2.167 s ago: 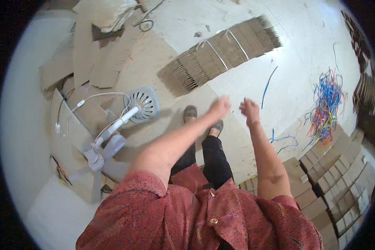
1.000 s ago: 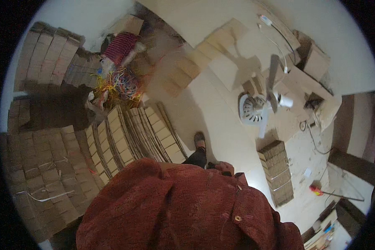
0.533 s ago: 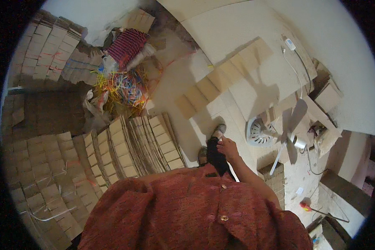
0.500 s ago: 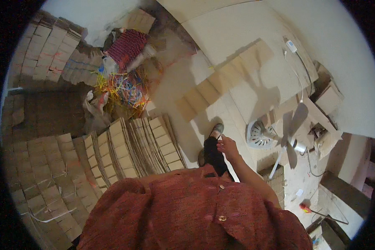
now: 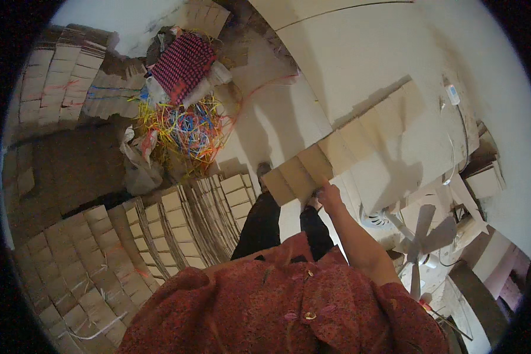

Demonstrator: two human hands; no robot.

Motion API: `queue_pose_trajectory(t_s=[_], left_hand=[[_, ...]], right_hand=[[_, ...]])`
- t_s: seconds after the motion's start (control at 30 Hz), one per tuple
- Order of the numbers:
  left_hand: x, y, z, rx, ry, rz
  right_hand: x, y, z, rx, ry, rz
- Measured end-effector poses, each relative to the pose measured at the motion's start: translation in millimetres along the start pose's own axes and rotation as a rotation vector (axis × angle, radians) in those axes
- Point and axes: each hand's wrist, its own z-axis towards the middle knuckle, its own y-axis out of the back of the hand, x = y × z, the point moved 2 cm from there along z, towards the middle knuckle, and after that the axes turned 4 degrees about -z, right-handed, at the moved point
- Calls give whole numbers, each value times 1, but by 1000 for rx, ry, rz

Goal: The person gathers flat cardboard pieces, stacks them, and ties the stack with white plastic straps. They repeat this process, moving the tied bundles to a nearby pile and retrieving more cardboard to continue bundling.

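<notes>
Lifted since before, the cardboard strip [image 5: 348, 147] hangs over pale floor [image 5: 360, 53], right hand [image 5: 330, 197] grip clamped on it.

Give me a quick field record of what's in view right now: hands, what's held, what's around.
Right hand: gripping the near end of a long strip of flattened cardboard pieces that reaches away over the pale floor
Left hand: not in view
Left of the legs: bundled stacks of flat cardboard, some tied with strapping
Further off, left: tangle of coloured plastic straps beside a red-and-dark woven sack
Right side: fan lying on the floor, with loose cardboard sheets about it
Wearer: red patterned shirt, dark trousers
</notes>
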Motion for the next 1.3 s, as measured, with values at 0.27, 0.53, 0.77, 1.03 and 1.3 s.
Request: queue_pose_trajectory(t_s=[0.27,0.53,0.77,1.03,1.3], left_hand=[[6,84,70,47,0,18],[-114,113,140,246,-328,58],[-213,119,151,363,-588,112],[-346,202,159,285,-570,62],[-429,230,229,-25,-777,174]], right_hand=[[40,-10,57,-485,-816,1461],[-55,85,41,-442,-1155,45],[-20,126,-18,-926,-1255,160],[95,101,73,-775,-984,99],[98,171,257,-655,-402,11]])
